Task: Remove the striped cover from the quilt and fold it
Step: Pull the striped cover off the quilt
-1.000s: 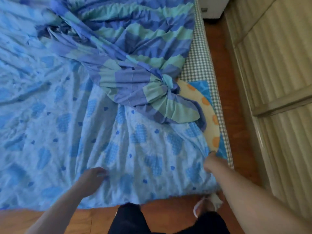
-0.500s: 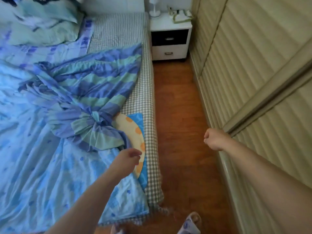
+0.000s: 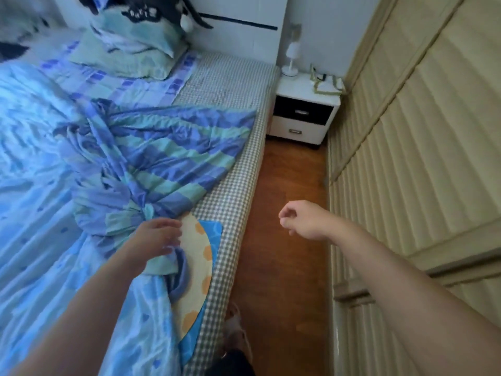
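On the striped cover [image 3: 151, 158] — left hand [image 3: 156, 236] resting.

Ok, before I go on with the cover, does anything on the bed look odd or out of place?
Yes. The striped cover is twisted into a tight bunch near the bed's right edge, just beyond the left hand, not spread flat. A round cream mat with orange spots sticks out from under it. The right hand hangs over the floor, holding nothing.

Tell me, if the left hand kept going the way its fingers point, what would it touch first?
Probably the bunched knot of the striped cover just ahead of the left hand, though depth is unclear.
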The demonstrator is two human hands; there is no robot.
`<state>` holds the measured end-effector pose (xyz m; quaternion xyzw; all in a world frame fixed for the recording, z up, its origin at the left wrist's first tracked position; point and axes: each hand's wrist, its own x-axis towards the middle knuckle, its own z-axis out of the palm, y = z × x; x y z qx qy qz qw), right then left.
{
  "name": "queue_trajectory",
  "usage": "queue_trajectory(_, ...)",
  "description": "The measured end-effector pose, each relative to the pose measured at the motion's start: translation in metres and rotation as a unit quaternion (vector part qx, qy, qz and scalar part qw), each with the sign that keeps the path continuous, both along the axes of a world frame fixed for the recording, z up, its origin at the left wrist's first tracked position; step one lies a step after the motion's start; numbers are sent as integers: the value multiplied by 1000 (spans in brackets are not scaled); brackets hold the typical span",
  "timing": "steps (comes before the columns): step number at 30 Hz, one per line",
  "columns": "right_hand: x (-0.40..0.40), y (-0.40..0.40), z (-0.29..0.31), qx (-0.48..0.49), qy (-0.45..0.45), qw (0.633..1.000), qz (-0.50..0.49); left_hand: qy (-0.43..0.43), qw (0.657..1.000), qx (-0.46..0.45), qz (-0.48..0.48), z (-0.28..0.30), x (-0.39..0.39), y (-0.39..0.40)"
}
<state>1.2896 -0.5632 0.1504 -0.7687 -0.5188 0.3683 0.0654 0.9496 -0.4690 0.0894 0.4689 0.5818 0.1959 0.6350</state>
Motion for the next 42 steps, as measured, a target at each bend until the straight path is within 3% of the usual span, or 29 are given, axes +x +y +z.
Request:
queue_trajectory(4, 37, 100, 19, 14, -9, 998, 56, -27, 991, -39, 126, -10, 5, 67)
queue_trajectory(10, 120, 203, 25, -3, 2, 999, 50, 14, 992, -32, 118, 20, 83, 151)
queue_trajectory(14, 177, 281, 9, -13, 3, 998, 59, 29, 994, 22, 99, 33, 139, 233)
queue_trajectory(17, 215, 359, -18, -28, 5, 997, 78, 40, 991, 36, 121, 15, 179, 281)
queue_trajectory(23, 252, 513, -63, -55, 16, 989, 136, 78, 963, -59, 251, -40, 229, 316)
queue_trajectory(28, 209, 628, -51, -58, -19, 958, 280, 65, 922, -98, 368, -40, 213, 318)
queue_trajectory(33, 119, 733, -57, -5, 27, 955, 295, 88, 889, -108, 436, -71, 170, 341)
queue_trajectory(36, 78, 773, -84, -16, 1, 944, 330, 115, 882, -109, 443, -108, 145, 379)
queue_trajectory(42, 2, 860, -160, -20, -39, 924, 379, 282, 883, -84, 365, -179, 99, 486)
